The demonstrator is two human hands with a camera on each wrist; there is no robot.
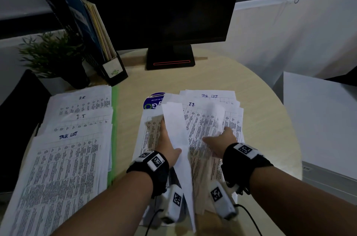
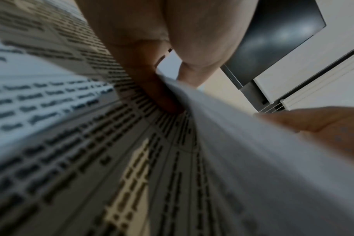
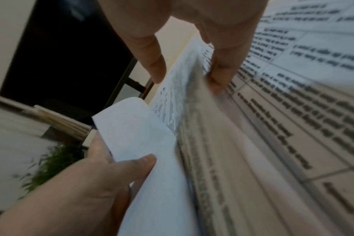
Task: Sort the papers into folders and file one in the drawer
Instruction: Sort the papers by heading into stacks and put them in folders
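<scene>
A loose pile of printed papers [image 1: 204,166] lies in the middle of the round table [image 1: 270,129]. My left hand [image 1: 170,139] pinches a white sheet [image 1: 175,127] and holds it up on edge above the pile; the left wrist view shows the sheet [image 2: 252,159] between my thumb and fingers [image 2: 151,83]. My right hand [image 1: 218,135] grips a second, blurred sheet [image 1: 212,118] lifted off the pile, with the thumb and fingers [image 3: 218,75] on either side of that sheet [image 3: 182,83]. On the left, a stack of papers [image 1: 67,149] headed TASK LIST, I.T and H.R lies on a green folder [image 1: 115,120].
A dark monitor [image 1: 164,4] stands at the back on its base [image 1: 171,58]. A potted plant [image 1: 56,52] and a file holder with folders [image 1: 104,46] sit at the back left. A blue round sticker [image 1: 152,100] peeks out behind the pile. White furniture [image 1: 318,120] stands beyond the table's right edge.
</scene>
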